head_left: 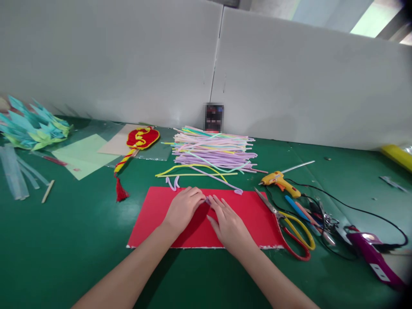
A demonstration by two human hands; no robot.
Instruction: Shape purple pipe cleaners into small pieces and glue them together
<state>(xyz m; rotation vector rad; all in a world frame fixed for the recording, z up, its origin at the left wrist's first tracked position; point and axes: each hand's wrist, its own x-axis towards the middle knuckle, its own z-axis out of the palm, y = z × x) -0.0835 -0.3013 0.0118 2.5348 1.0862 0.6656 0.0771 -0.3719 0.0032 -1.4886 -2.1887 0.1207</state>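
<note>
Over the red board (pixel 199 229), both hands meet at a short purple pipe cleaner (pixel 207 200), mostly covered by fingers. My left hand (pixel 183 208) is closed, its fingertips pinching the left end. On the right end press the fingertips of my right hand (pixel 230 223), the thumb lying a little apart and lower. Bent purple pieces (pixel 173 183) lie at the board's back left edge. A long lilac pipe cleaner with a coiled end (pixel 238 191) reaches the back edge. Behind it are a yellow pipe cleaner (pixel 189 166) and a big pile of pastel pipe cleaners (pixel 214 148).
Scissors (pixel 289 225) rest across the board's right edge. Farther right are a yellow glue gun (pixel 280 182), pens (pixel 301 210), a purple corded tool (pixel 375 257) and its black cable. At left lie a red tasselled fan (pixel 141 138), green paper (pixel 85 155) and teal folded paper (pixel 35 126).
</note>
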